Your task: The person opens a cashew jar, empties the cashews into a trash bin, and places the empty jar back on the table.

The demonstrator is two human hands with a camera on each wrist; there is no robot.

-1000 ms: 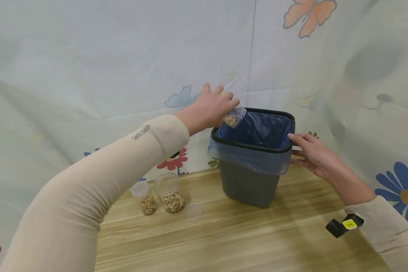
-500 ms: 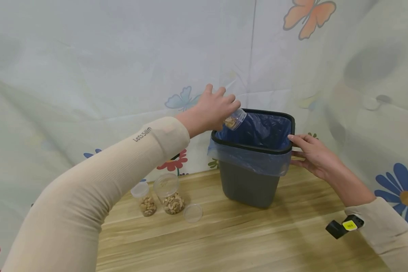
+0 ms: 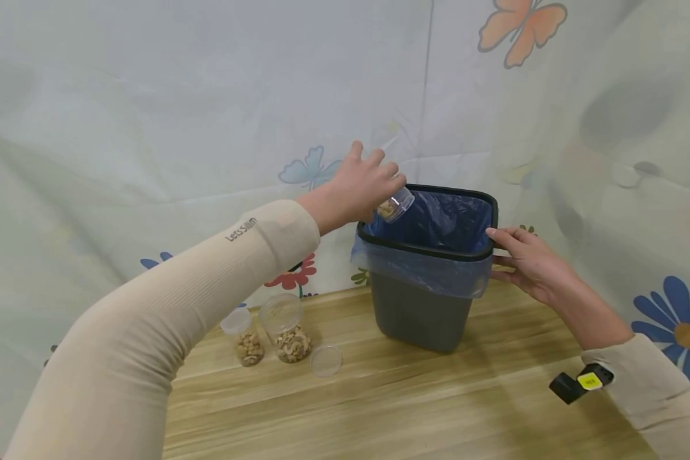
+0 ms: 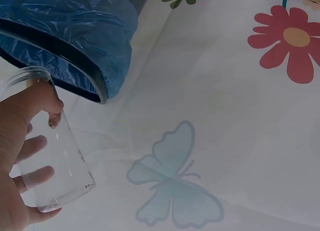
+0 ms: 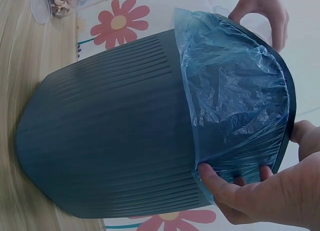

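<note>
My left hand (image 3: 358, 190) grips a clear plastic jar (image 3: 401, 204), tilted with its mouth toward the inside of a dark grey trash bin (image 3: 420, 313). In the left wrist view most of the jar (image 4: 65, 161) is see-through; brown nut pieces (image 4: 54, 120) show near its mouth, partly behind the thumb. A blue bag (image 3: 454, 220) lines the bin and folds over its black rim. On the bin's right side, my right hand (image 3: 533, 263) holds it, thumb at the rim and fingers against the bag-covered outer wall (image 5: 240, 116).
Left of the bin, a small lidded jar of nuts (image 3: 248, 348) and a wider jar of nuts (image 3: 283, 313) stand on the wooden table (image 3: 345, 421). A clear round lid (image 3: 326, 361) lies beside them. A printed cloth backdrop (image 3: 207, 96) rises behind.
The left hand has tipped the jar slightly further downward, and fewer nuts show in it. The right hand and the bin have stayed in place.
</note>
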